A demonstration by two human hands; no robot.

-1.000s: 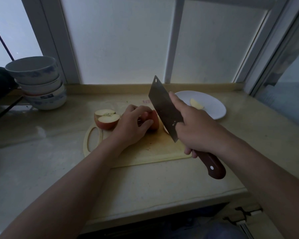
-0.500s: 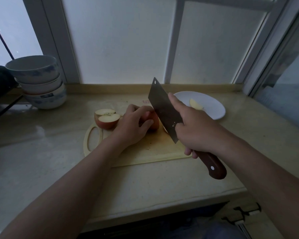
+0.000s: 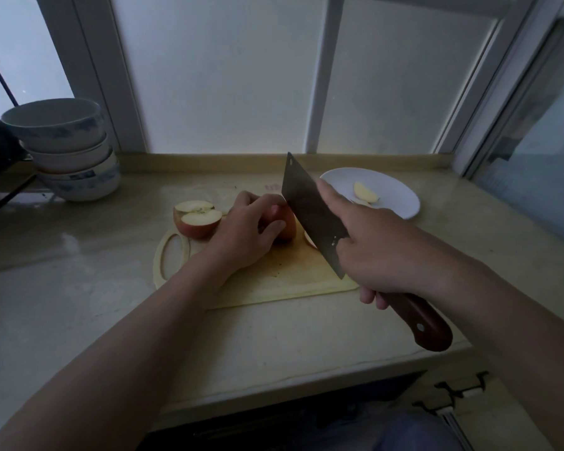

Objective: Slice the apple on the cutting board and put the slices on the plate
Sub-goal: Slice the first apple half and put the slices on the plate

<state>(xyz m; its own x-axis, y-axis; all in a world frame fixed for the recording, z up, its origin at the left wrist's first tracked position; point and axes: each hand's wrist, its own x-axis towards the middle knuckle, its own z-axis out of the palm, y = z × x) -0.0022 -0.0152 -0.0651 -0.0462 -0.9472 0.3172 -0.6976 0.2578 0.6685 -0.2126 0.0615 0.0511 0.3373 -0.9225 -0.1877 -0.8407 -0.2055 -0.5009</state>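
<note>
On the pale cutting board (image 3: 284, 281), the left hand (image 3: 246, 232) curls over a red apple piece (image 3: 285, 222), fingers and thumb clamped on it and pressing it to the board. The right hand (image 3: 375, 252) is wrapped tight around the cleaver (image 3: 310, 213), its index finger laid along the side of the blade and the brown handle (image 3: 419, 323) sticking out toward five o'clock. The blade stands tilted, its edge against the right side of the held piece; whether it has entered the flesh cannot be told. A sliver of cut apple (image 3: 310, 239) peeks out just beyond the blade, on the board. At nine o'clock from the left hand, two apple wedges (image 3: 196, 218) rest cut faces up near the board's handle hole. At two o'clock from the board, well apart from it, the white plate (image 3: 394, 193) holds an apple slice (image 3: 365, 192). At ten o'clock, on the counter (image 3: 79, 288), stands a stack of bowls (image 3: 66, 148).
</note>
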